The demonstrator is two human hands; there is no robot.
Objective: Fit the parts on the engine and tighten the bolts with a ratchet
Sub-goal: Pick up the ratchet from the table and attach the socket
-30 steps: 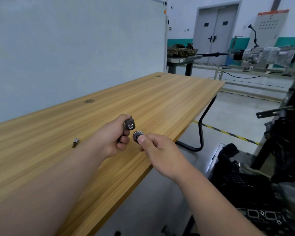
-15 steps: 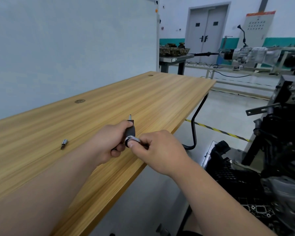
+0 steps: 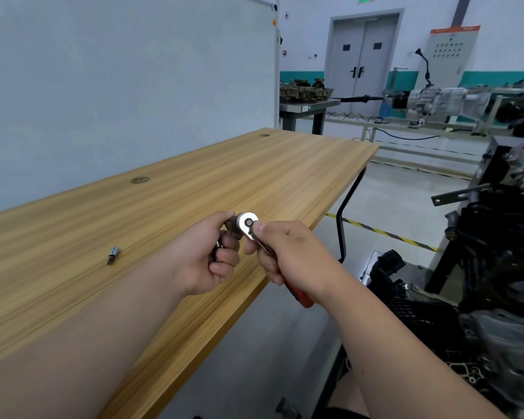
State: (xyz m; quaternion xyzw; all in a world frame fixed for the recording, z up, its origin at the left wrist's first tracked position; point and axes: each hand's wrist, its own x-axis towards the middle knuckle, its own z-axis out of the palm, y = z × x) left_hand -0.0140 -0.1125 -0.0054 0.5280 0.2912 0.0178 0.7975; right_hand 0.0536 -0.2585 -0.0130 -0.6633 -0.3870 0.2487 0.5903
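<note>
Ratchet (image 3: 248, 223) sits above the table (image 3: 254, 170) edge: right hand (image 3: 297, 261) grips its handle, left hand (image 3: 206, 261) clamps a socket (image 3: 232, 222) under the head, guessing to seat it.

Bare forearms and bare hands: left hand (image 3: 204, 261), right hand (image 3: 291, 255), short plain nails.

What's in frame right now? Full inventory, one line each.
ratchet: 1, silver head, red handle, in right hand over table edge
socket: 1, dark, in left hand at ratchet head, mostly hidden
loose bit: 1, silver, lying on table, left
table: 1, wood, centre
engine: 1, dark, right edge
gearbox: 1, grey, far bench
double door: 1, grey, back wall
left hand: 1, grips socket
right hand: 1, grips ratchet
</note>
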